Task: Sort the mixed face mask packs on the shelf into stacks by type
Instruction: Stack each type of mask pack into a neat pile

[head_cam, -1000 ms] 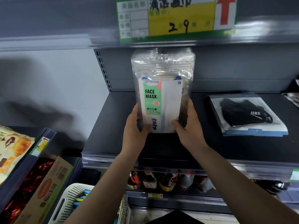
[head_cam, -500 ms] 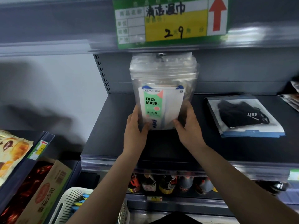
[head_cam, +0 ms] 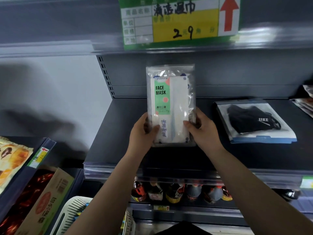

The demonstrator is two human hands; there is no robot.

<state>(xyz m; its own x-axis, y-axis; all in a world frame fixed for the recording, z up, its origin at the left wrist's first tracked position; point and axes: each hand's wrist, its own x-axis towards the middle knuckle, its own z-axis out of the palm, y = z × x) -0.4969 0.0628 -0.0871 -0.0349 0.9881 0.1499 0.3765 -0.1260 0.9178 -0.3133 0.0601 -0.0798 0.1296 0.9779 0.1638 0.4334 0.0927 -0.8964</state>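
A bundle of clear face mask packs (head_cam: 171, 102), the front one with a green "FACE MASK" label, stands upright over the middle of the dark shelf (head_cam: 118, 143). My left hand (head_cam: 142, 133) grips its lower left edge and my right hand (head_cam: 203, 131) grips its lower right edge. To the right, a stack of packs with a black mask on top (head_cam: 252, 121) lies flat on the shelf. More packs (head_cam: 307, 100) show at the far right edge, partly cut off.
A price tag (head_cam: 179, 21) hangs on the upper shelf edge just above the bundle. Bottles (head_cam: 176, 192) line the shelf below. At lower left are a cardboard box (head_cam: 45, 200), a white basket (head_cam: 74, 216) and snack bags (head_cam: 11, 160).
The bundle has come lower and a little toward me, away from the upper shelf edge, and looks more squared up. Both hands keep their hold on its lower edges.
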